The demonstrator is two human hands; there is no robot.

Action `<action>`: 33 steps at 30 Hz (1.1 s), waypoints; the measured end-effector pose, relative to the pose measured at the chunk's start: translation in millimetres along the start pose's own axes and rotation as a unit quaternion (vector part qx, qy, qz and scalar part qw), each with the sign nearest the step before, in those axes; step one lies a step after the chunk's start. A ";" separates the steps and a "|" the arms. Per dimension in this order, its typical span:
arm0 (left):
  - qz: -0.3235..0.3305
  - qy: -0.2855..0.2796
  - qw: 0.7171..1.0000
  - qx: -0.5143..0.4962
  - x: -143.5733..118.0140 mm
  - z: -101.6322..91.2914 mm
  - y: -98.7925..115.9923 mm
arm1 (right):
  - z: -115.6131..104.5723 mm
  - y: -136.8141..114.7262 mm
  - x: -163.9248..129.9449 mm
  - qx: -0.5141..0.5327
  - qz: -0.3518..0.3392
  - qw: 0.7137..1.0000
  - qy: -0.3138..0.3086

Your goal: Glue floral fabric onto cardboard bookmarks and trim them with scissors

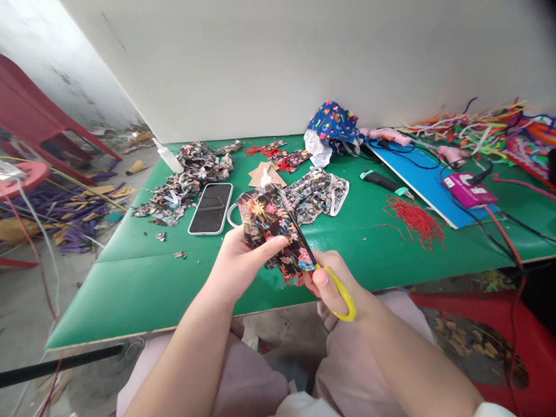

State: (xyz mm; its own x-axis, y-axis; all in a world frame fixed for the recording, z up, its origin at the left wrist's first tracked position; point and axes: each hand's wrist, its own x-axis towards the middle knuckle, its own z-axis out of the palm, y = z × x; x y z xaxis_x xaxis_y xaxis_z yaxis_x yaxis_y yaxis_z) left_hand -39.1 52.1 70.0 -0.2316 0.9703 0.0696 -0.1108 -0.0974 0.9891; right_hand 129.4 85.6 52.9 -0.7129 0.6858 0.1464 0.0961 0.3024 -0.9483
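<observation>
The floral fabric (278,231) hides most of the scissors' (336,292) blades.

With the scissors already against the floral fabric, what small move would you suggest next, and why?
Probably close the scissors for a short snip. The right hand has its fingers through the yellow handles, the blade lies across the floral fabric, and the left hand pinches that fabric above the green table.

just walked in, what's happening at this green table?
A person seated at the green table holds a folded piece of dark floral fabric in the left hand. The right hand works yellow-handled scissors into it. A phone lies face up beside fabric scraps; red string sits to the right.
</observation>
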 end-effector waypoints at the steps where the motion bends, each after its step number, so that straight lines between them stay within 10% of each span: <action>1: -0.001 0.001 1.000 0.001 -0.4 0.0 0.4 | -0.4 0.2 0.0 -0.005 -0.004 1.000 -0.001; 22: -0.035 0.100 0.991 -0.077 0.8 4.2 9.1 | -8.9 -2.4 3.9 0.010 0.030 0.995 -0.095; 33: -0.029 0.048 0.998 -0.025 -0.1 3.8 5.2 | -7.7 -3.6 5.1 0.048 0.026 0.995 -0.078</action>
State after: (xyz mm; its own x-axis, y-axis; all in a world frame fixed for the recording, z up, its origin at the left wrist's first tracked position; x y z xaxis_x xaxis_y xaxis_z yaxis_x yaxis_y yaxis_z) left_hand -36.0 52.3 75.6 -0.3151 0.9491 -0.0033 -0.1741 -0.0544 0.9832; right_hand 130.7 93.1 59.2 -0.8084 0.5858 0.0581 0.0739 0.1989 -0.9772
